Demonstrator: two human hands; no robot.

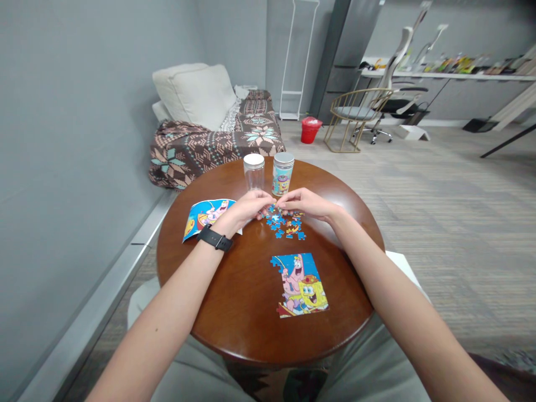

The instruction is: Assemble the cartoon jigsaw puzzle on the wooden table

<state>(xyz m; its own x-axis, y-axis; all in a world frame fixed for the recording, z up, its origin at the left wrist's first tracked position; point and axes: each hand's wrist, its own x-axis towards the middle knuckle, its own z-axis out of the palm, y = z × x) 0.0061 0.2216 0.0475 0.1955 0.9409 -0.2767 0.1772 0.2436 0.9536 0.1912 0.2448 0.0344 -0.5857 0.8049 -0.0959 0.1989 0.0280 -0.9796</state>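
My left hand (254,204) and my right hand (305,202) meet over a pile of loose jigsaw pieces (276,222), mostly blue with some yellow. The fingertips of both hands are pinched close together at the pile's far side; whatever lies between them is too small to make out. Closer to me lies a partly joined jigsaw puzzle (302,285) showing a pink and a yellow cartoon figure, with an uneven left edge. A curled picture sheet (205,215) with similar figures rests to the left, partly behind my left wrist.
Beyond my hands stand a clear jar (254,174) with a white lid and a printed jar (282,177) with a silver lid. Everything rests on a round brown table (238,301). A covered sofa (218,139), a red bin (310,131) and a gold-framed chair (354,114) are farther off.
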